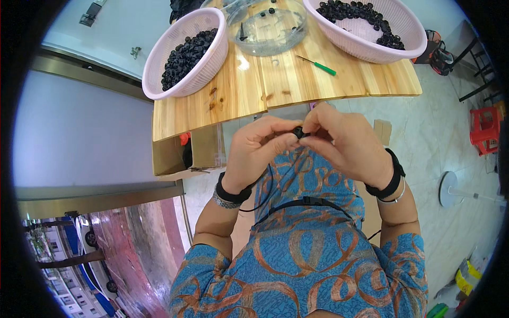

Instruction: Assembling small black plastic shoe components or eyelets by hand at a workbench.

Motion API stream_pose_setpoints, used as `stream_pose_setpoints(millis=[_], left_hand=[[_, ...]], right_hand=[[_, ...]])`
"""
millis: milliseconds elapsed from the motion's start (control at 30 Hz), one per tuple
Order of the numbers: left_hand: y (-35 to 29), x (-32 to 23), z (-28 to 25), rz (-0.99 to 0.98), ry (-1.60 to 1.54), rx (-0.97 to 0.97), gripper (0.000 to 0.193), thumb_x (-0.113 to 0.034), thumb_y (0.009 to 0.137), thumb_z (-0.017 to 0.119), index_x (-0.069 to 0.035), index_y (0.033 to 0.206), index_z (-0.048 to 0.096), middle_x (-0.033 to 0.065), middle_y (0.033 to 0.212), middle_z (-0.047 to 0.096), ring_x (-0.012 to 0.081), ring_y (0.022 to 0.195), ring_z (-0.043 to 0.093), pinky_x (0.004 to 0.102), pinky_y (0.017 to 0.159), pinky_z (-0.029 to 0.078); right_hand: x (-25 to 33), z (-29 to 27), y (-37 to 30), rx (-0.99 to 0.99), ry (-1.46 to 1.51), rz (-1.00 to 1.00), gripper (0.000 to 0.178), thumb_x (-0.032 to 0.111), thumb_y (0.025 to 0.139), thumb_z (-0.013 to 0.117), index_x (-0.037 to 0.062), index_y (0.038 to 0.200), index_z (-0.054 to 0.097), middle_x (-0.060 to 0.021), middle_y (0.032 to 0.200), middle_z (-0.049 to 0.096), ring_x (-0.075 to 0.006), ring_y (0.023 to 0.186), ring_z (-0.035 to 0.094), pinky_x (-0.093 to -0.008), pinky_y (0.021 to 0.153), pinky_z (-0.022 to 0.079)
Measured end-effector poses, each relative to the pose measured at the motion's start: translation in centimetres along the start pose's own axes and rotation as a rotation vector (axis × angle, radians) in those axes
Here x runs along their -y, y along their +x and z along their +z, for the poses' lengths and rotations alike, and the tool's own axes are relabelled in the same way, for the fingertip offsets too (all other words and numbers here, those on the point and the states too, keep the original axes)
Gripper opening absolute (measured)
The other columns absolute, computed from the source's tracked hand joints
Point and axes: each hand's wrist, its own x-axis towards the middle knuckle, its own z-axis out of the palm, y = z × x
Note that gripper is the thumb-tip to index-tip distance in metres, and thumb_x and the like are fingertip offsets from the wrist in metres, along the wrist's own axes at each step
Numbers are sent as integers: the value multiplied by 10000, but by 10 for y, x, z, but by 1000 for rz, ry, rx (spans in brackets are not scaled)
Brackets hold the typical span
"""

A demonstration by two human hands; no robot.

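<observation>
Between the fingertips of both hands is a small black round plastic part (298, 132), held above my lap just off the table's near edge. My left hand (261, 143) pinches it from the left with thumb and index finger. From the other side my right hand (342, 139) closes thumb and fingers on it, hiding part of its shape. A pink basket (208, 74) at the left holds a heap of similar black parts (185, 59). Another pink basket (366, 49) at the far right has more black parts (379, 24) strewn along its inside.
On the wooden table (238, 95) lies a green-handled screwdriver (324, 69). A clear plastic tub (268, 47) with a few black pieces stands between the baskets. Under the table's left side is a cardboard box (208, 151). A red stool (483, 130) stands at the right.
</observation>
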Motion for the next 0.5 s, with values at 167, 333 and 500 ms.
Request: stream_pose_setpoints(millis=[167,333,500], left_hand=[[0,15,8,-47,-325,-127,228,-22,837,581,15,1062,589,73,895,638,98,761,603,193,662,474],[1,15,10,-21,-400,-157,230,-26,833,590,13,1059,589,78,901,638,103,773,608,193,684,480],[1,17,11,42,-304,-202,216,-19,830,594,26,1041,585,81,916,630,113,792,602,213,713,484]], right_hand=[[-3,6,4,-121,355,198,153,69,768,646,-2,809,518,-107,685,625,-180,645,649,-258,548,484],[-11,19,1,-241,486,175,153,54,766,660,-11,840,543,-89,670,626,-120,622,628,-227,537,480],[-13,17,2,-266,392,121,129,46,762,664,-20,829,576,-91,673,630,-120,615,628,-221,522,477]])
